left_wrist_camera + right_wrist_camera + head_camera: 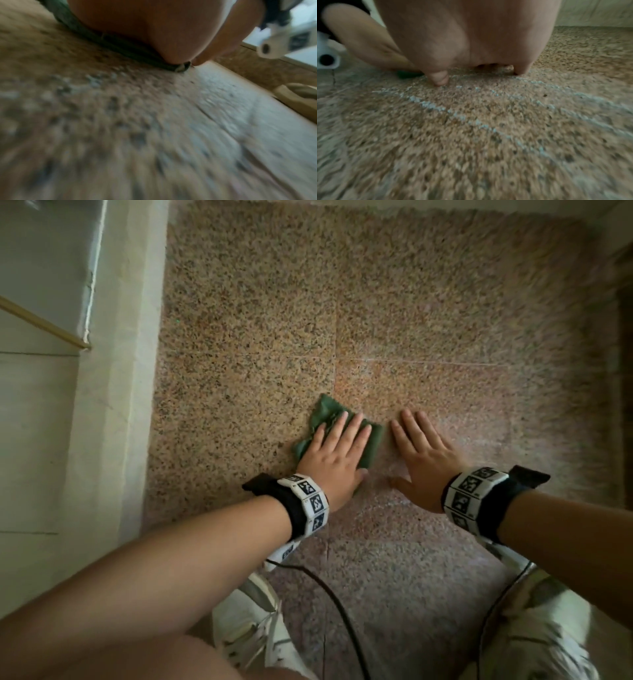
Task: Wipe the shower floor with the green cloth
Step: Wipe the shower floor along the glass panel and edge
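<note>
Item 1, cloth [337,429]: green, crumpled, lying flat on the floor [428,313]. I take it as my landmark for everything below.

Item 2, left hand [334,455]: I see it laid palm-down on the cloth, fingers straight and slightly spread, pressing rather than clutching. The cloth shows past the fingertips and on both sides of the hand. From the left wrist view, the heel of the hand [154,27] sits on the cloth's dark green edge [130,54].

Item 3, right hand [423,455]: just to the right of the cloth, flat on the bare floor, fingers extended, holding nothing. From the right wrist view I see its thumb [441,79] tip touching the floor, with a sliver of cloth [406,75] just to its left.

Item 4, floor: speckled tan stone tiles; thin joints cross just beyond the cloth. Pale streaks [428,104] lie nearer me than the right hand.

Item 5, wall [44,422]: pale, well left of the cloth.

Item 6, wristbands [310,505]: black, with white marker tiles, one on each wrist.

Item 7, shoes [250,628]: light-coloured, near me, below the cloth.
</note>
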Demonstrator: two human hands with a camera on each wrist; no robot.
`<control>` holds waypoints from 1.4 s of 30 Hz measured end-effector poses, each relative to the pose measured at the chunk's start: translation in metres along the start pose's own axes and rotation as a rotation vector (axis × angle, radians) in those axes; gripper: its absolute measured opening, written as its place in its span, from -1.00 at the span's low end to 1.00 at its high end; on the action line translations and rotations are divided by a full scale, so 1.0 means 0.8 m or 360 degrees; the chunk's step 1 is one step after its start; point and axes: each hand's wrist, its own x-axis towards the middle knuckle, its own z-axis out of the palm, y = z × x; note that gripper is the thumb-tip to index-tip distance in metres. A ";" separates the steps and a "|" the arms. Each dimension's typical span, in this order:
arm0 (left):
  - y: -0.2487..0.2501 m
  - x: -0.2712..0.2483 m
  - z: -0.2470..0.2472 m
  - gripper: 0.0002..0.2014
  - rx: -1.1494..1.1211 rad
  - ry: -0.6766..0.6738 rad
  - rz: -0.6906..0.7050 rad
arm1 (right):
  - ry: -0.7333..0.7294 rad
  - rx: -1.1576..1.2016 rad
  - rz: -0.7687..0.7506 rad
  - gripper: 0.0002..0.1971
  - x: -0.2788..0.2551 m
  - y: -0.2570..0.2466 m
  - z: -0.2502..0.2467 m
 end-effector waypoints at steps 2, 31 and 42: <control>-0.030 0.022 -0.014 -0.27 -0.0032 0.0076 -0.0175 | -0.0006 0.0041 0.0047 0.00 -0.013 -0.001 0.005; 0.038 0.025 -0.027 -0.27 0.0123 -0.0339 0.0337 | -0.0138 0.0444 0.0497 0.23 -0.033 0.037 0.015; -0.103 0.165 -0.120 -0.27 -0.0023 -0.0053 -0.0604 | -0.0151 0.0443 0.0424 0.24 -0.033 0.045 0.025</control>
